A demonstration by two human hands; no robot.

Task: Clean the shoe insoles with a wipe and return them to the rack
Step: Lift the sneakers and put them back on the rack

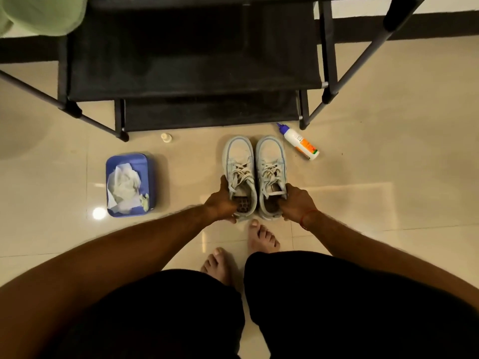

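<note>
Two white lace-up sneakers stand side by side on the tiled floor, toes toward the rack. My left hand (pixel 221 203) grips the left shoe (pixel 238 161) at its heel opening, where a dark patterned insole (pixel 243 204) shows. My right hand (pixel 295 202) grips the right shoe (pixel 270 159) at its heel opening, fingers inside over a brownish insole (pixel 270 206). The black shoe rack (pixel 191 73) stands just beyond the shoes, its fabric shelves bare. Crumpled white wipes (pixel 124 186) lie in a blue tray (pixel 150 177) to the left.
A white squeeze bottle (pixel 299 142) with an orange label and blue nozzle lies on the floor right of the shoes. A small pale bottle (pixel 166 137) stands by the rack's front leg. My bare feet (pixel 261 237) are just behind the shoes. Green cloth (pixel 39 14) hangs at top left.
</note>
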